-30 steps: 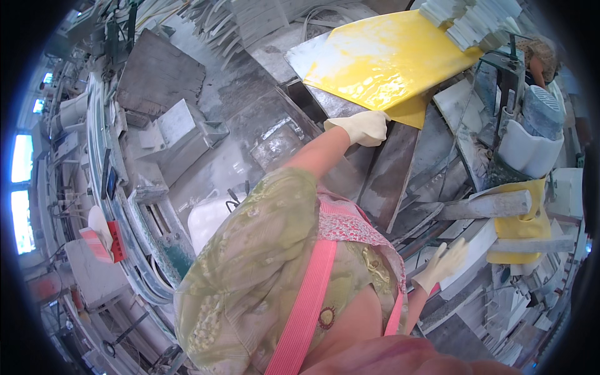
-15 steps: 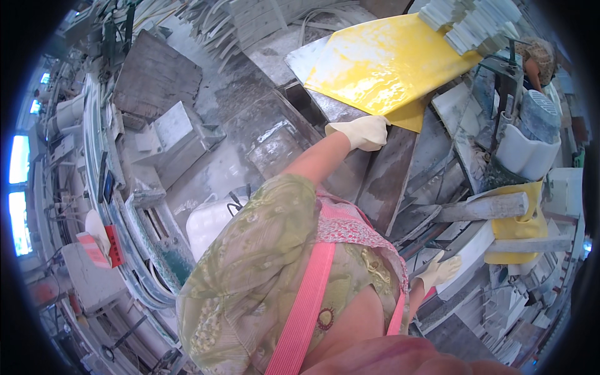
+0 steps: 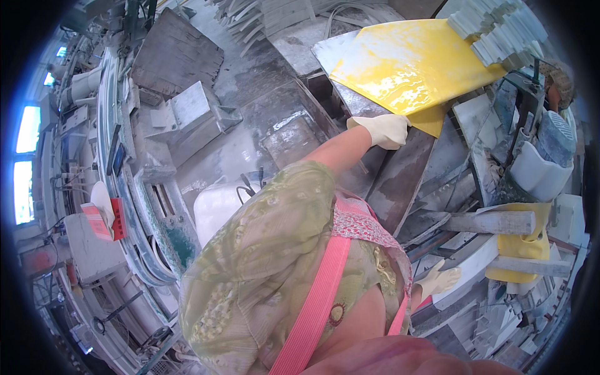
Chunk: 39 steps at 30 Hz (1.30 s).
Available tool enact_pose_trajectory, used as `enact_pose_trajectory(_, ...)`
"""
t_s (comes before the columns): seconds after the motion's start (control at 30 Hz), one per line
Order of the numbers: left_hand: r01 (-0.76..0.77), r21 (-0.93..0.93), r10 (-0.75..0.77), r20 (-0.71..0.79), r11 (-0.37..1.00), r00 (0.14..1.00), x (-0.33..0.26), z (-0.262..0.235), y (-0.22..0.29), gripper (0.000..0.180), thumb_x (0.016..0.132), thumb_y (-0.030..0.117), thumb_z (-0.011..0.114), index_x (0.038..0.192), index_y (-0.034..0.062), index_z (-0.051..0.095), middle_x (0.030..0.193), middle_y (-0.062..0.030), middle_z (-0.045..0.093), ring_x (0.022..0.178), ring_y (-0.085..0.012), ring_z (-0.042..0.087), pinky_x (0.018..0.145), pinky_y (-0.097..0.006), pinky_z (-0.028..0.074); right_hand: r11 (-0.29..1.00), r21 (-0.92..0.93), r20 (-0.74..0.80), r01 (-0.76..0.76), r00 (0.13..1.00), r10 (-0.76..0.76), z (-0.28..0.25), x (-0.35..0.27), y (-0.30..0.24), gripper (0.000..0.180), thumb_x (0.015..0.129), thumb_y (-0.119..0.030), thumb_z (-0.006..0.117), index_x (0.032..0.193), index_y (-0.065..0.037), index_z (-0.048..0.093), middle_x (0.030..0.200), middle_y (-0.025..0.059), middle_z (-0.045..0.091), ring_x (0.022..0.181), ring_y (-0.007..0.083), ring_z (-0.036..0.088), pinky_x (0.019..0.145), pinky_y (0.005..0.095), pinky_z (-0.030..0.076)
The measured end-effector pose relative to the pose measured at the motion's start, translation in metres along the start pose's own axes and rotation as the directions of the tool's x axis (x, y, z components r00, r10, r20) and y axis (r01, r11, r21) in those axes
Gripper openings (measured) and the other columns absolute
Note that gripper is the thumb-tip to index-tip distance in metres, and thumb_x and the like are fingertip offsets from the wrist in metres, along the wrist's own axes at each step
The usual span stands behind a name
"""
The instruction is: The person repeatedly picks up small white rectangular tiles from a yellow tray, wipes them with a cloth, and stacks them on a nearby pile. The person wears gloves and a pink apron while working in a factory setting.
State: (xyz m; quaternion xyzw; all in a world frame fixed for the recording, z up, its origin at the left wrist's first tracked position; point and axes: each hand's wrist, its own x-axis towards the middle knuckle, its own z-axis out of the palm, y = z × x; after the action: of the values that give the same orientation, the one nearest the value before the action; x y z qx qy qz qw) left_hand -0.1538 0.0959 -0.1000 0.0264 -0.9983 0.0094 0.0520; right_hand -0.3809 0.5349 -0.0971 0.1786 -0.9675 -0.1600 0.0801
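Observation:
My left hand (image 3: 384,131), in a cream glove, is at the end of the outstretched arm, closed at the near corner of a glossy yellow sheet (image 3: 406,69). The sheet looks wet and has whitish smears. It lies over a pale slab on the work table (image 3: 400,162), with a folded flap hanging at the near corner. My fingertips are partly hidden there. Lower right, my right hand (image 3: 439,280), also gloved, is held beside my body with its fingers spread and nothing in it. It is nearest a long white slab (image 3: 469,265).
Pale strips (image 3: 500,31) are stacked at the sheet's far end. At right stand a white tub (image 3: 540,169), a yellow cloth (image 3: 522,240) with beams across it, and another person (image 3: 556,81). A white container (image 3: 219,209) and a stone block (image 3: 194,119) are at left.
The view has shifted, so most of the scene sits further right. My left hand stays at the sheet's corner. My right hand remains spread beside my body.

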Motion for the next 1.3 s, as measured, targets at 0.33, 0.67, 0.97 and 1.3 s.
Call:
enact_pose_trajectory(0.33,0.054,-0.082,-0.052,0.026,0.995,0.998,-0.001,-0.008,0.002,0.029,0.081,0.017,0.054,0.072,0.0019,0.076,0.075,-0.0136,0.072,0.079,-0.0309,0.069,0.111,-0.04,0.043,1.0,-0.008,0.044,0.004,0.999,-0.004,0.0,-0.009,0.002,0.077,0.102,-0.057,0.043,0.153,0.0,0.036,0.158,0.0205,0.037,0.147,0.0349,0.032,0.121,0.0465,0.025)
enact_pose_trajectory(0.67,-0.042,0.037,0.043,-0.011,0.998,0.999,0.001,0.0,0.001,0.026,0.079,0.02,0.056,0.071,0.0058,0.077,0.073,-0.0088,0.072,0.076,-0.0284,0.069,0.104,-0.041,0.046,0.995,-0.096,0.009,-0.001,1.0,0.002,0.005,-0.017,0.001,0.078,0.101,-0.056,0.045,0.154,0.0,0.035,0.158,0.0201,0.037,0.147,0.0356,0.033,0.121,0.0473,0.026)
enact_pose_trajectory(0.97,-0.009,0.028,0.009,0.011,1.0,1.0,0.002,0.005,0.0,0.025,0.076,0.021,0.058,0.065,0.0051,0.074,0.068,-0.0112,0.069,0.072,-0.0291,0.065,0.096,-0.037,0.046,0.997,-0.024,0.031,-0.071,0.997,0.072,-0.008,-0.026,-0.008,0.079,0.098,-0.054,0.052,0.155,-0.002,0.033,0.158,0.0188,0.037,0.146,0.035,0.034,0.121,0.0469,0.026)
enact_pose_trajectory(1.3,-0.156,0.102,0.148,0.084,0.982,0.985,0.002,-0.009,-0.005,0.022,0.075,0.026,0.062,0.062,0.0122,0.074,0.066,-0.0069,0.068,0.074,-0.0241,0.067,0.095,-0.037,0.046,0.99,0.133,-0.082,-0.038,0.995,0.049,-0.003,-0.034,-0.006,0.077,0.097,-0.048,0.055,0.154,0.0,0.035,0.158,0.0213,0.037,0.147,0.036,0.032,0.123,0.0464,0.023)
